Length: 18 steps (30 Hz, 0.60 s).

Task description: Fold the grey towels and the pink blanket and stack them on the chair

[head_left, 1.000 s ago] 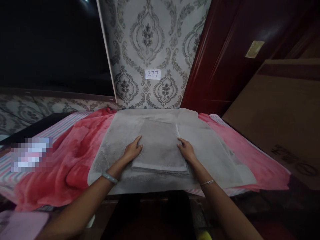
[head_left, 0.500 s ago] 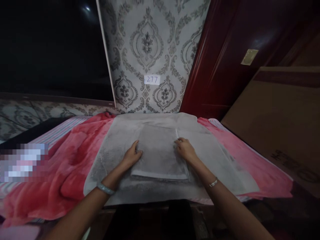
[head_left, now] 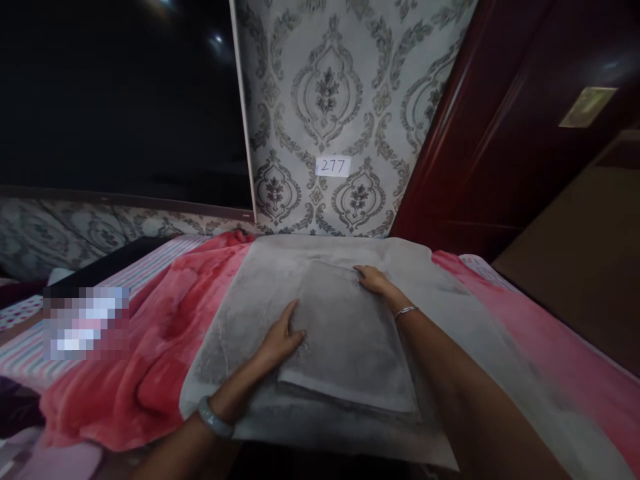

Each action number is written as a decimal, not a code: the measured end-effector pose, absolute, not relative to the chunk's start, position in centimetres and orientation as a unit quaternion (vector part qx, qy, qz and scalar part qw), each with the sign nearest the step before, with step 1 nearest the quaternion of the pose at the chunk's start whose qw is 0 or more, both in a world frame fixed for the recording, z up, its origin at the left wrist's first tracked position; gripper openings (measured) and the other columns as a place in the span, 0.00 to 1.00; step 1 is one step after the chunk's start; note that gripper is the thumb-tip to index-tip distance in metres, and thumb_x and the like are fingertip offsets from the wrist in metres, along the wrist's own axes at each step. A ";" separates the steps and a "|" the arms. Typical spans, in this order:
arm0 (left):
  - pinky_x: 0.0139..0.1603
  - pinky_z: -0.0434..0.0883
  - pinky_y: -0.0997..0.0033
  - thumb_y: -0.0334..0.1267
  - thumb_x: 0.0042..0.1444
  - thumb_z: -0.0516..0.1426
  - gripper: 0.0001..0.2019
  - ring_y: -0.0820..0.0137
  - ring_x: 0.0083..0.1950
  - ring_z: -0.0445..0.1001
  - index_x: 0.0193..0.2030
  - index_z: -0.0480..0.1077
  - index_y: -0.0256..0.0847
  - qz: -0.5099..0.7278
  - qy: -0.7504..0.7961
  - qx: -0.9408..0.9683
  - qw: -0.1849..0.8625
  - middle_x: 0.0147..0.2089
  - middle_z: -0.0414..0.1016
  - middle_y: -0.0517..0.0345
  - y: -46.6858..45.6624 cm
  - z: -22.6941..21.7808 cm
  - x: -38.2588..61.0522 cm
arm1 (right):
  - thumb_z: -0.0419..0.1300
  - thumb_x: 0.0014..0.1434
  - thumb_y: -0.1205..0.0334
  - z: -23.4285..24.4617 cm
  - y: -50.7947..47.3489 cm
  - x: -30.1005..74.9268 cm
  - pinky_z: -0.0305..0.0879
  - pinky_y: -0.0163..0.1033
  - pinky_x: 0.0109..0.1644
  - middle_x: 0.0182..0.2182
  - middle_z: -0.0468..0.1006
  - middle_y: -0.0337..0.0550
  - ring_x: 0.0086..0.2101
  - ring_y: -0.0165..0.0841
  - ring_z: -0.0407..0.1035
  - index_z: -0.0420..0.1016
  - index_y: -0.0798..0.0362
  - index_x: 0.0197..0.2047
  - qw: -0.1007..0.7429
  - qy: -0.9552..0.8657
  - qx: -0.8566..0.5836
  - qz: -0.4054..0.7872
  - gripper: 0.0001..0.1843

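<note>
A folded grey cloth (head_left: 350, 333) with a pale hem along its near side lies flat on a larger light grey cloth (head_left: 240, 333). At its left edge rests my left hand (head_left: 280, 339), thumb and fingers spread apart, with a bangle on the wrist. My right hand (head_left: 374, 280) is at the far right corner of the folded cloth, its finger and thumb closed on that corner. The undersides of both hands are hidden.
A red and pink plush blanket (head_left: 160, 320) lies beneath, over a striped sheet (head_left: 165, 257). Behind stand a dark screen (head_left: 125, 107) and a patterned wall with a "277" label (head_left: 333, 166). A cardboard box (head_left: 580, 247) is at the right.
My right hand has slid from the right side of the folded cloth to its far corner. My left hand stays by the left edge. The view has shifted left and closer.
</note>
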<state>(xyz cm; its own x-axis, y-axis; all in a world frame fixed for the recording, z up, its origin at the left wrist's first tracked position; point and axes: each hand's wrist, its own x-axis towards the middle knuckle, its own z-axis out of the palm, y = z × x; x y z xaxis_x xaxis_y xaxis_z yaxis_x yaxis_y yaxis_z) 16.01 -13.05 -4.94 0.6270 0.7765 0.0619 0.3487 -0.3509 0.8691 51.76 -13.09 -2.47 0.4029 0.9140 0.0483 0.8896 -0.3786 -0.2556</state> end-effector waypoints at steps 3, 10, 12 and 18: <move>0.77 0.56 0.53 0.32 0.56 0.58 0.39 0.58 0.75 0.61 0.75 0.57 0.38 0.233 0.341 0.811 0.414 0.75 0.61 0.45 -13.8 -5.0 16.1 | 0.67 0.57 0.67 -2.6 -12.3 52.6 0.67 0.43 0.57 0.54 0.79 0.56 0.54 0.44 0.73 0.80 0.54 0.56 0.114 -0.547 -0.827 0.061 0.22; 0.68 0.68 0.50 0.30 0.58 0.54 0.22 0.59 0.61 0.75 0.58 0.77 0.42 0.251 0.328 0.824 0.389 0.58 0.79 0.47 -15.1 -5.4 16.4 | 0.61 0.61 0.66 -2.9 -14.2 52.0 0.66 0.39 0.50 0.48 0.82 0.53 0.48 0.41 0.75 0.78 0.56 0.54 0.155 -0.547 -0.822 0.034 0.17; 0.64 0.71 0.53 0.30 0.58 0.54 0.21 0.60 0.58 0.76 0.56 0.77 0.44 0.269 0.324 0.820 0.388 0.54 0.79 0.49 -15.6 -4.5 16.5 | 0.60 0.62 0.66 -1.9 -14.9 51.9 0.66 0.39 0.50 0.47 0.82 0.52 0.47 0.41 0.74 0.77 0.56 0.54 0.171 -0.549 -0.818 0.016 0.17; 0.66 0.69 0.54 0.34 0.59 0.53 0.21 0.60 0.58 0.75 0.57 0.77 0.46 0.313 0.327 0.811 0.371 0.55 0.79 0.51 -15.4 1.8 12.7 | 0.59 0.61 0.66 5.3 -12.3 50.3 0.66 0.39 0.52 0.49 0.81 0.50 0.48 0.42 0.73 0.77 0.56 0.55 0.210 -0.594 -0.776 -0.026 0.18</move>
<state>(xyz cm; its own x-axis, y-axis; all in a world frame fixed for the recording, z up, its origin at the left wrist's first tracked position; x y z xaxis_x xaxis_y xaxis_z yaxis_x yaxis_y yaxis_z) 12.72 -15.41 1.80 0.5901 0.7629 0.2642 0.2990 -0.5105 0.8062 50.33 -12.27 5.32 0.2934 0.9110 0.2897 0.9330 -0.2069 -0.2944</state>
